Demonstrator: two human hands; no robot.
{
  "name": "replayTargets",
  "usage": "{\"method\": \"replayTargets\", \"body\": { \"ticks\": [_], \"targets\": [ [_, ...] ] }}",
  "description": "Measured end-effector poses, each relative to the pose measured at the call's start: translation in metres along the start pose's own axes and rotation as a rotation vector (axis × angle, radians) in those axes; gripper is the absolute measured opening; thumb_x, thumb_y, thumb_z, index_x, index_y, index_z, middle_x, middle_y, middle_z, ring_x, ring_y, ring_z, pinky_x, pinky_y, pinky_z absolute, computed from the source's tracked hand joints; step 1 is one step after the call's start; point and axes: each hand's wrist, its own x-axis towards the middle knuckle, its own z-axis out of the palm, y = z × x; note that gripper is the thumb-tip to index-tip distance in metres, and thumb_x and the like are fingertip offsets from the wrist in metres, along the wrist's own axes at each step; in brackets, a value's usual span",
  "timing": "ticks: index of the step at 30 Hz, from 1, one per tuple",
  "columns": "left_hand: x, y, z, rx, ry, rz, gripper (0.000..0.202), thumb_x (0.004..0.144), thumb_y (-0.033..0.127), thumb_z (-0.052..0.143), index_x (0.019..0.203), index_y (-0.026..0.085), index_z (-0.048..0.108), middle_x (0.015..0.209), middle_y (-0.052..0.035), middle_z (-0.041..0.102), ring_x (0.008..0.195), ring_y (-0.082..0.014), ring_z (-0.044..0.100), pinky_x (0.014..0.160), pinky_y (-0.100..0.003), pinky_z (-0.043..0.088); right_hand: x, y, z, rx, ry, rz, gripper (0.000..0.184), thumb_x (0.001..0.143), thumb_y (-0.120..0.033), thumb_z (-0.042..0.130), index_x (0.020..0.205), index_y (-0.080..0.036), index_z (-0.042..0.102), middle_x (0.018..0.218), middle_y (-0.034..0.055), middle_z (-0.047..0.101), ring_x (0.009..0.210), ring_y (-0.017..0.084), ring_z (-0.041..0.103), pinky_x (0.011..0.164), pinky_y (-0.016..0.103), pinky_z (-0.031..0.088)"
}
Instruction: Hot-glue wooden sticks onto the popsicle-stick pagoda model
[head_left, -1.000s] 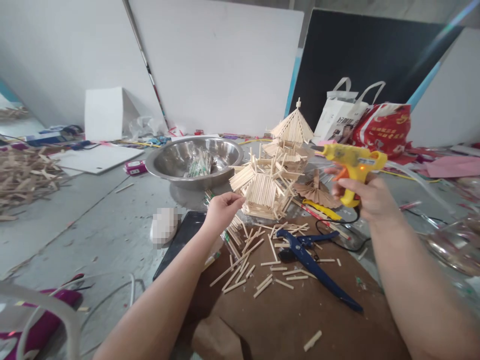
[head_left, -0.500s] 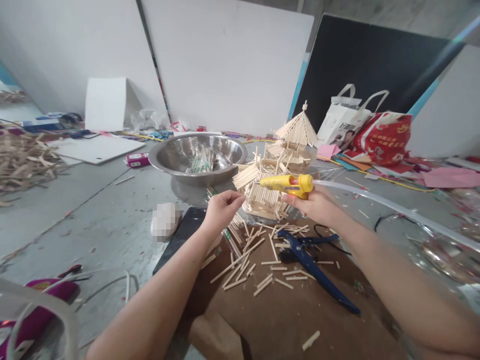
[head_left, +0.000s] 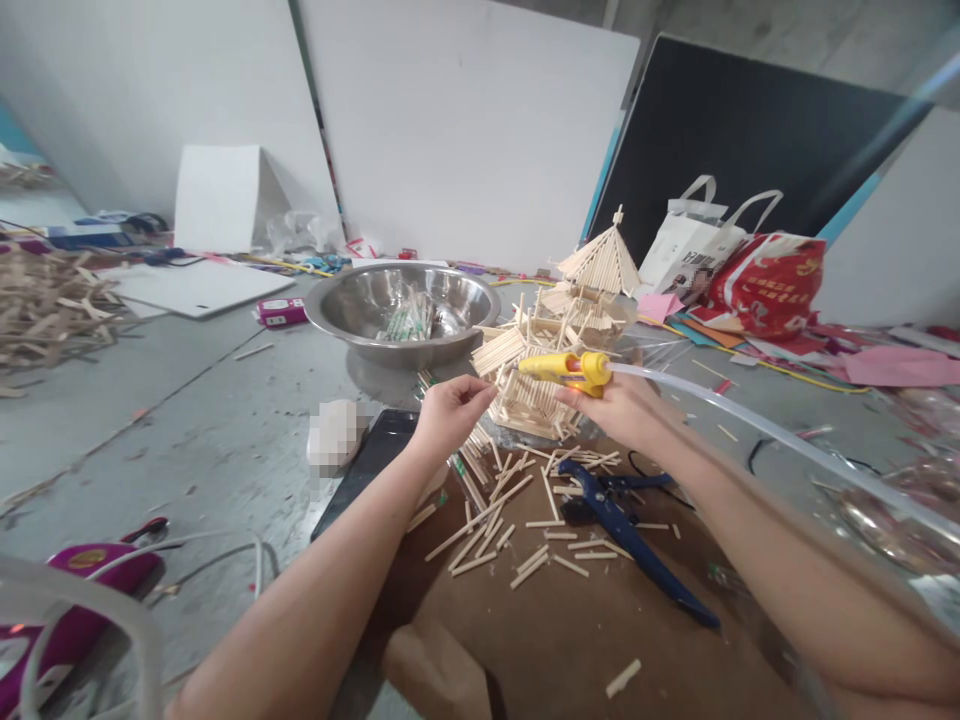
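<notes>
My left fingers (head_left: 471,392) pinch together against the stick pagoda (head_left: 529,398) just ahead. My right fingers (head_left: 600,402) clamp the glue gun (head_left: 564,367). The pagoda looks light and brittle, so I'd grip its base, never the eaves.

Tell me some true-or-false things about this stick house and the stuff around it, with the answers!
1. The right hand holds a yellow gun. True.
2. The bowl is empty. False: a bunch of sticks lies in it.
3. The left hand grips the blue cutter. False: the cutter lies on the brown board, and the left hand pinches at the house.
4. A red bag sits beside a white bag at the back. True.
5. The gun's tip points away from the house. False: it points at the house.
</notes>
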Motion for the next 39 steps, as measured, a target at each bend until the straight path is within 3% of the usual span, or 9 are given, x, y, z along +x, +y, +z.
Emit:
{"method": "replayTargets", "body": {
  "ticks": [16, 22, 39],
  "targets": [
    [0.0, 0.0, 0.0, -0.007, -0.002, -0.007, 0.029, 0.065, 0.041, 0.053, 0.065, 0.014, 0.062, 0.054, 0.0013, 0.054, 0.051, -0.0086, 0.044, 0.049, -0.021, 0.034, 0.002, 0.002, 0.002, -0.035, -0.025, 0.033, 0.044, 0.073, -0.047, 0.043, 0.101, -0.018, 0.059, 0.097, 0.0088, 0.063, 0.088, 0.024, 0.056, 0.073, 0.035, 0.043],
    [0.001, -0.001, 0.0, -0.02, -0.001, -0.001, 0.03, 0.065, 0.042, 0.053, 0.066, 0.014, 0.063, 0.055, 0.0007, 0.055, 0.051, -0.0092, 0.045, 0.049, -0.021, 0.035, 0.001, 0.0, 0.0, 0.003, -0.049, -0.01, 0.041, 0.072, -0.05, 0.044, 0.1, -0.024, 0.06, 0.097, 0.0041, 0.063, 0.089, 0.021, 0.057, 0.073, 0.032, 0.044],
    [0.001, 0.0, -0.001, 0.016, -0.009, 0.009, 0.029, 0.066, 0.042, 0.051, 0.067, 0.015, 0.063, 0.055, 0.0004, 0.057, 0.052, -0.0098, 0.046, 0.049, -0.021, 0.034, -0.01, -0.012, -0.002, 0.011, -0.076, 0.052, 0.038, 0.068, -0.048, 0.05, 0.095, -0.025, 0.062, 0.073, 0.0012, 0.066, 0.063, 0.018, 0.059, 0.051, 0.025, 0.041]
  ]
}}
